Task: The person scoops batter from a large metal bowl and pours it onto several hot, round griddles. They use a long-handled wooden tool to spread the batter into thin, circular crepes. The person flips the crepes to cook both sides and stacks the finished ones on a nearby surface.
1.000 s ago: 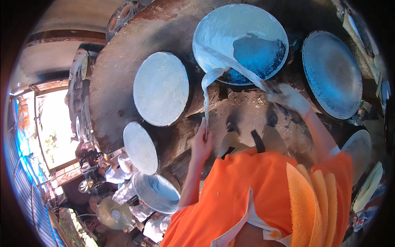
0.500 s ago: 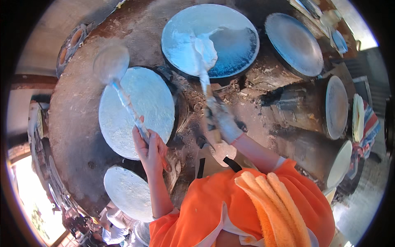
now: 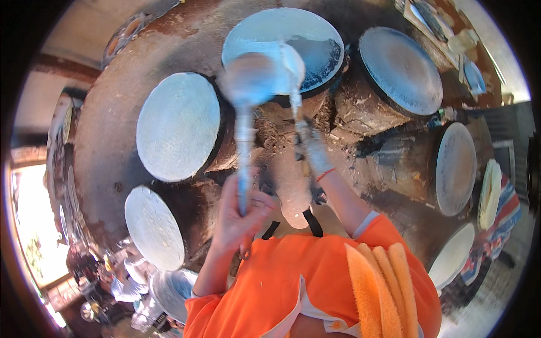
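Note:
My left hand (image 3: 239,211) is closed round the handle of a long ladle (image 3: 244,135), held upright. Its round bowl is blurred by motion and overlaps the near left part of the far round griddle (image 3: 253,28). White batter (image 3: 298,19) coats most of that griddle; a dark patch shows on its right side. In a pale glove, my right hand (image 3: 316,153) grips the handle of a batter-caked spatula (image 3: 294,101). The spatula's whitish head is over the same griddle, beside the ladle bowl; contact with the surface cannot be made out.
White layers cover the left griddle (image 3: 177,127) and the lower left griddle (image 3: 154,228). A greyish griddle (image 3: 400,70) and another (image 3: 455,169) stand to the right, with a pale-covered one (image 3: 452,256) nearer. Pale flat sheets (image 3: 489,194) lie on striped cloth. A metal basin (image 3: 172,293) sits lower left.
The ladle has swung right, from beyond the left griddle to the far griddle. My left hand has moved right with it. The spatula has shifted slightly right on the far griddle, and the view has turned.

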`<action>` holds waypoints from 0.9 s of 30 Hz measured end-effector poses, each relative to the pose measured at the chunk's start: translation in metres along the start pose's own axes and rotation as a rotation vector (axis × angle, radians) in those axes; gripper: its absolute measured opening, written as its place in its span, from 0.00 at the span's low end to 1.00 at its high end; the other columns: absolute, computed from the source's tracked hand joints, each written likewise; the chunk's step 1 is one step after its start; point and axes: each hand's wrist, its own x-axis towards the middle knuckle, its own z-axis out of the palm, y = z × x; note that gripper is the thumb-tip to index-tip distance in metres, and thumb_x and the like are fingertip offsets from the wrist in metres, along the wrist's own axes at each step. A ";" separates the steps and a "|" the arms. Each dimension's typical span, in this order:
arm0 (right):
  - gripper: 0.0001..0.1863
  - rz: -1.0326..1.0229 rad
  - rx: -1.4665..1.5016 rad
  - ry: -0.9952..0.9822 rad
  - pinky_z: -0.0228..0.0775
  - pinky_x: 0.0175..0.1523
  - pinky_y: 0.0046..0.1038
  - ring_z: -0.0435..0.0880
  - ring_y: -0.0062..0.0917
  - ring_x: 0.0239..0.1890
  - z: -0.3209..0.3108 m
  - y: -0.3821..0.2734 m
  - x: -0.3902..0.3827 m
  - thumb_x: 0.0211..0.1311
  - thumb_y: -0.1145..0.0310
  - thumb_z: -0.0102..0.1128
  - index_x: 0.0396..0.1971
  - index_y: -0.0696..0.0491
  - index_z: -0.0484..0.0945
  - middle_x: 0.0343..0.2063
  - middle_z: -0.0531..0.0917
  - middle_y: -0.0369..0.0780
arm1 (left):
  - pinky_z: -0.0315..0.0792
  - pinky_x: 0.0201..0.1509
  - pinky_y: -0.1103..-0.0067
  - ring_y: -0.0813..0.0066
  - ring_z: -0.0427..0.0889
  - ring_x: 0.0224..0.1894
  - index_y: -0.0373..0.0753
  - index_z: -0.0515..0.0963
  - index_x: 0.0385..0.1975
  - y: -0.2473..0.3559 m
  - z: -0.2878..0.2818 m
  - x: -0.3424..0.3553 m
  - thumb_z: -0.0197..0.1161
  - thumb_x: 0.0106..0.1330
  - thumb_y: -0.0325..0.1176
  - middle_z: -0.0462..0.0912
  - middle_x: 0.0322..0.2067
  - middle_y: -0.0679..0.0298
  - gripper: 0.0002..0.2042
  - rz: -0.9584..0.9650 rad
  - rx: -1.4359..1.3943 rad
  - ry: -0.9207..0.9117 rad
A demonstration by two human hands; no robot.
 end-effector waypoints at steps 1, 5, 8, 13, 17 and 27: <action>0.12 0.063 0.068 0.072 0.60 0.16 0.16 0.66 0.12 0.17 -0.005 -0.022 0.005 0.64 0.59 0.48 0.41 0.49 0.69 0.20 0.70 0.30 | 0.62 0.17 0.91 0.88 0.69 0.17 0.40 0.53 0.58 0.004 0.015 0.000 0.59 0.51 0.19 0.77 0.35 0.58 0.33 -0.064 -0.100 -0.182; 0.12 0.231 0.290 -0.008 0.62 0.18 0.19 0.66 0.13 0.15 0.013 -0.127 -0.013 0.65 0.56 0.45 0.39 0.49 0.67 0.20 0.70 0.31 | 0.67 0.27 0.90 0.85 0.75 0.30 0.38 0.51 0.59 0.008 0.081 0.005 0.62 0.50 0.22 0.75 0.45 0.56 0.35 -0.243 0.064 -0.618; 0.12 0.147 0.137 -0.054 0.60 0.16 0.21 0.65 0.14 0.12 0.037 -0.079 -0.015 0.65 0.56 0.45 0.37 0.49 0.67 0.17 0.70 0.31 | 0.67 0.35 0.87 0.86 0.72 0.34 0.38 0.51 0.58 -0.002 0.118 0.013 0.62 0.51 0.23 0.75 0.44 0.58 0.34 -0.156 -0.068 -0.913; 0.12 0.262 -0.233 -0.049 0.63 0.17 0.20 0.66 0.17 0.12 -0.022 -0.044 -0.023 0.64 0.58 0.47 0.37 0.51 0.68 0.16 0.71 0.32 | 0.65 0.43 0.84 0.82 0.71 0.37 0.39 0.49 0.60 0.011 0.112 0.024 0.60 0.53 0.20 0.75 0.42 0.59 0.35 -0.149 -0.141 -1.055; 0.15 0.411 -0.292 0.096 0.66 0.19 0.21 0.70 0.17 0.14 -0.063 -0.086 -0.024 0.63 0.56 0.48 0.37 0.53 0.68 0.18 0.73 0.33 | 0.68 0.30 0.81 0.74 0.74 0.26 0.40 0.37 0.63 0.086 0.102 0.042 0.56 0.53 0.17 0.74 0.35 0.52 0.41 -0.513 -0.741 -1.073; 0.22 0.145 -0.622 0.031 0.67 0.22 0.28 0.75 0.27 0.17 -0.126 -0.077 -0.005 0.64 0.51 0.39 0.30 0.55 0.74 0.14 0.74 0.43 | 0.62 0.14 0.87 0.82 0.68 0.13 0.32 0.43 0.59 0.095 0.141 0.068 0.54 0.56 0.21 0.76 0.31 0.50 0.33 -0.286 -0.908 -1.053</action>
